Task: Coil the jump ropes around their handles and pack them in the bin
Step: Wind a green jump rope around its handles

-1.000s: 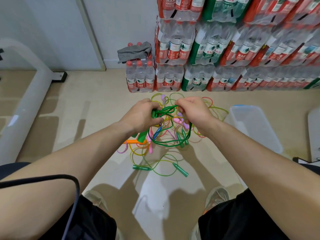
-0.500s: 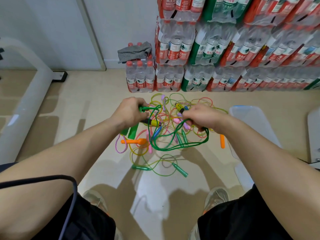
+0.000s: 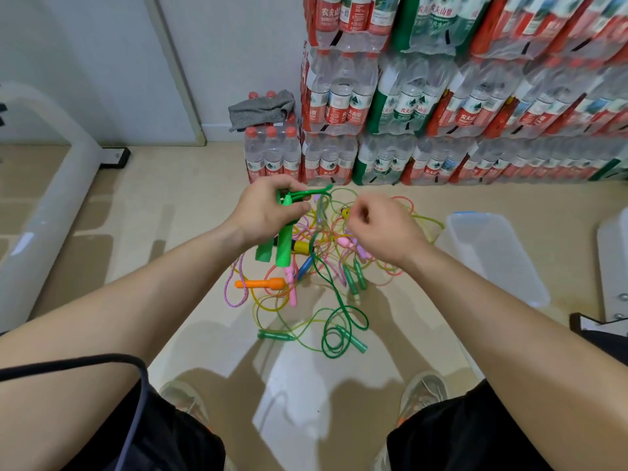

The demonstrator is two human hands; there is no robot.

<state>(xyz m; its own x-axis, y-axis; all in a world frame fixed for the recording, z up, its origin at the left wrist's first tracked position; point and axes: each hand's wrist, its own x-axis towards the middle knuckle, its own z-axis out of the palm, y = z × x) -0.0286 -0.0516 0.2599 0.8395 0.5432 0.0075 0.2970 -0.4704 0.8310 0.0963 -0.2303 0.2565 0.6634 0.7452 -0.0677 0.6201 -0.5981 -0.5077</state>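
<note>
My left hand [image 3: 268,212] grips two bright green handles [image 3: 283,248] of a green jump rope, and they hang down from my fist. The green rope [image 3: 343,329] runs from that hand down to loose loops on the floor. My right hand [image 3: 377,227] hovers just right of the rope with its fingers curled, and nothing shows in it. Under both hands lies a tangled pile of coloured jump ropes [image 3: 326,266] with an orange handle [image 3: 261,283] at its left. The clear plastic bin [image 3: 503,266] stands on the floor to the right, with no ropes in it.
Shrink-wrapped packs of water bottles [image 3: 424,107] are stacked against the wall behind the pile, with a grey cloth [image 3: 260,110] on a low pack. A thick white tube frame [image 3: 40,212] runs along the left. My shoes [image 3: 421,392] are at the near floor.
My right hand let go of the green rope's loops and drew back, and the loops dropped to the floor. My left hand rose slightly, still holding the green handles.
</note>
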